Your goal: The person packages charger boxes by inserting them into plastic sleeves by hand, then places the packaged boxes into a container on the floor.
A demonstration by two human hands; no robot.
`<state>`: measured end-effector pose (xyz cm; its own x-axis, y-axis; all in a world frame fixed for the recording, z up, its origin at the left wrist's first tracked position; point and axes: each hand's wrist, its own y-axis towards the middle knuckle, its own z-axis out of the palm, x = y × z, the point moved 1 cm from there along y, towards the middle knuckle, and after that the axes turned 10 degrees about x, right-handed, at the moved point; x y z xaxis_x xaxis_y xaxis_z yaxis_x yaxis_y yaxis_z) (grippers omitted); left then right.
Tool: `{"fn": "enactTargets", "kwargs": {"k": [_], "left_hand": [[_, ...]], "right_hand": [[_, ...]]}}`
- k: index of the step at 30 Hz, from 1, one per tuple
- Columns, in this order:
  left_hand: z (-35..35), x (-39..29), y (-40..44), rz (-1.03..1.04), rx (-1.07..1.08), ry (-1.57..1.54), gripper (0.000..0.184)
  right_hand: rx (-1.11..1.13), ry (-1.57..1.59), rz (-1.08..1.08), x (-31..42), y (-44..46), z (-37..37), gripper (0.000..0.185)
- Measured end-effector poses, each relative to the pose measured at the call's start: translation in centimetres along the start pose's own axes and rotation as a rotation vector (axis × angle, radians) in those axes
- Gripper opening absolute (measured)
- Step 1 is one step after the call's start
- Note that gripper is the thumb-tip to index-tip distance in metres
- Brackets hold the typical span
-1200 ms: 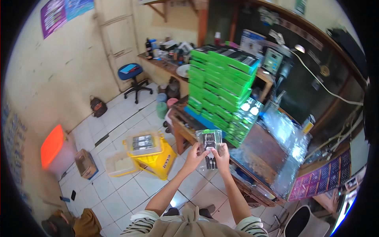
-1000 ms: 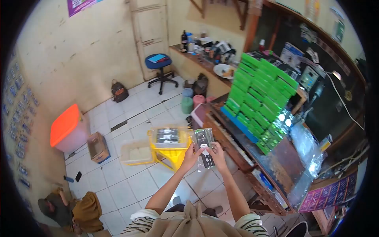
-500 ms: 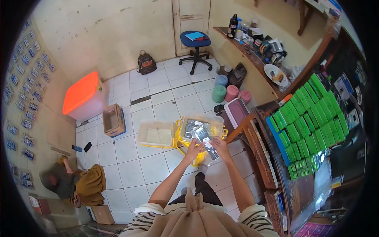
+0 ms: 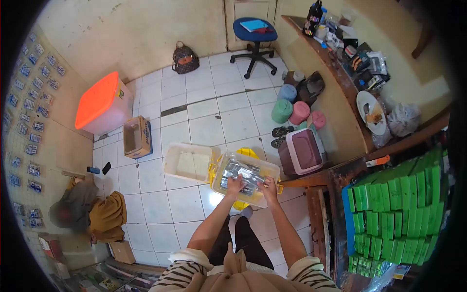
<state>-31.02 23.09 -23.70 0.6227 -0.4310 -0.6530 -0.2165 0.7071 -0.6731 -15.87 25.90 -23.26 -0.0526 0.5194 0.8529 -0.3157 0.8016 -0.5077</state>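
Note:
A clear plastic packet (image 4: 249, 176) with something dark and silvery inside is stretched between my hands, just over or inside a translucent plastic tub (image 4: 262, 198). My left hand (image 4: 235, 185) grips the packet's near left part, fingers closed. Its right end is pinched in my right hand (image 4: 268, 188), close to the tub's right side. More silvery packets (image 4: 232, 169) lie in the tub beneath. The tub rests on a yellow stool (image 4: 247, 153), partly hidden by it. Exactly how far the packet is from those below cannot be made out.
A second translucent tub (image 4: 187, 165) stands to the left. Further off are a cardboard box (image 4: 138, 138) and an orange-lidded bin (image 4: 99, 104). Another person (image 4: 92, 211) sits at the left wall. Green boxes (image 4: 394, 204) are stacked on the right, near a purple-and-white bin (image 4: 302, 152).
My hands have lowered the packet from above the tub down to its opening, and the packet has tilted flatter. The view has shifted, showing the right-hand shelf nearer.

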Motion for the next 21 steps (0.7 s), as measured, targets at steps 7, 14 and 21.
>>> {"fn": "enactTargets", "kwargs": {"k": [7,14,21], "left_hand": [[-0.9,2.7,7.0,-0.022,-0.16,-0.071,0.033],[0.9,2.6,6.6,0.088,-0.394,-0.161,0.035],[-2.2,4.1,7.9,0.198,-0.432,-0.094,0.035]], "right_hand": [[-0.221,-0.128,0.016,-3.2,5.7,0.9,0.051],[-0.473,-0.602,-0.165,-6.5,9.0,0.9,0.041],[-0.456,-0.322,-0.175,-5.0,8.4,1.7,0.03]]}}
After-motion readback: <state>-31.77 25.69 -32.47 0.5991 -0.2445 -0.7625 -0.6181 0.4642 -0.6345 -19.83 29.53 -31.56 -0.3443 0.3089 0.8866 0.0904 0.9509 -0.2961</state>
